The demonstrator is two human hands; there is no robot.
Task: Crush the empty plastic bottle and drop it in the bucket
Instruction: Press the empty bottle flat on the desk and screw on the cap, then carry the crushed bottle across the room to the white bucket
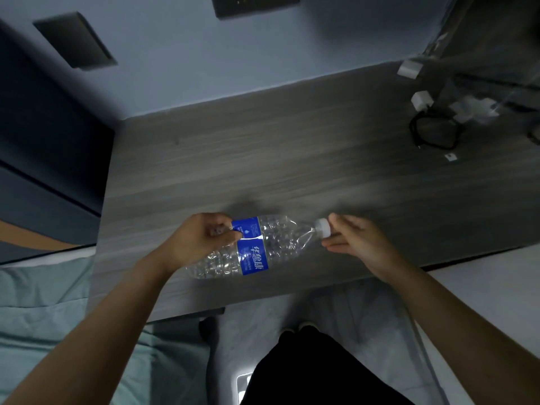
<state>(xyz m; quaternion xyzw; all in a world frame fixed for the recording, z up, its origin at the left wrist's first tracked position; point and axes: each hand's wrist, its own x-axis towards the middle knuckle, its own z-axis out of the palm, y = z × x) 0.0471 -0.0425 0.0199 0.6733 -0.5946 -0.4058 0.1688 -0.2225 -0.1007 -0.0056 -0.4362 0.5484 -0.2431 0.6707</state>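
Two hands: both were on one bottle (251, 247), which lay on its side near the front edge of the table (292, 159).
Left hand (201, 238): closed around the bottle's lower body beside the blue label (253, 247), thumb pressed into the plastic.
Right hand (356, 238): partly curled, thumb and fingertips closed on the white cap (323, 228); the remaining fingers were loose.
Bottle: clear, apparently empty, with its neck pointing right. The wall looked dented near the shoulder, but the body was mostly full-shaped.
Step in hand: probably loosening the cap so that air could escape; the crush itself was judged barely begun.
Bucket: not in view, so the drop point could not be located.
Risk, sealed cap: if the cap was left tight, trapped air would resist the squeeze and the bottle would spring back.
Risk, slip: smooth plastic on a smooth table could let the bottle roll or shoot out under uneven pressure.
Risk, loose cap: once free, it could roll off the near edge.
Far right of table: a black cable (432, 133) and white plugs (420, 100) lay well apart from the hands.
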